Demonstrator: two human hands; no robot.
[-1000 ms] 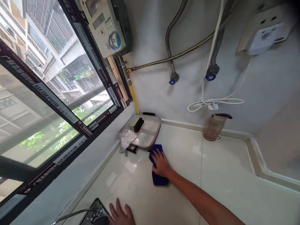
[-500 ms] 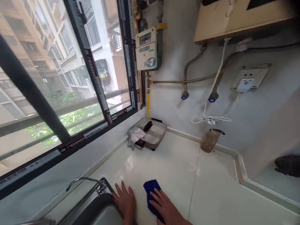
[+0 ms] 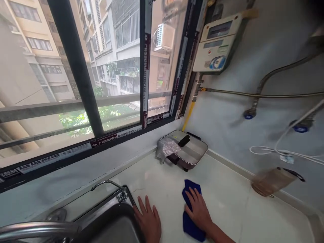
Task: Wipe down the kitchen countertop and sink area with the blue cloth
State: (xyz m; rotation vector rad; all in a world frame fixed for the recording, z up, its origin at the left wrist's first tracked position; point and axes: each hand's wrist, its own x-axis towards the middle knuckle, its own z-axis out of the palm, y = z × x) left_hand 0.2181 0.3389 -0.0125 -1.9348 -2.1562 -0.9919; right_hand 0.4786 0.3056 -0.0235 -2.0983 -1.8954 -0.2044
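Partly, the right hand (image 3: 199,210) hides the blue cloth (image 3: 190,226).

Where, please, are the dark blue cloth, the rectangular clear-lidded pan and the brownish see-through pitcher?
Dark blue cloth (image 3: 190,225): head view, its lower part.
Rectangular clear-lidded pan (image 3: 194,150): head view, its lid.
Brownish see-through pitcher (image 3: 269,180): head view, middle of its body.

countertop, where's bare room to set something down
A wide bare stretch of countertop lies between the blue cloth, under the right hand, and the brown jug; another between the sink and the lidded pan. Crowded: the corner, where silvery wrapping overlaps the pan, and the sink's edge by the left hand.
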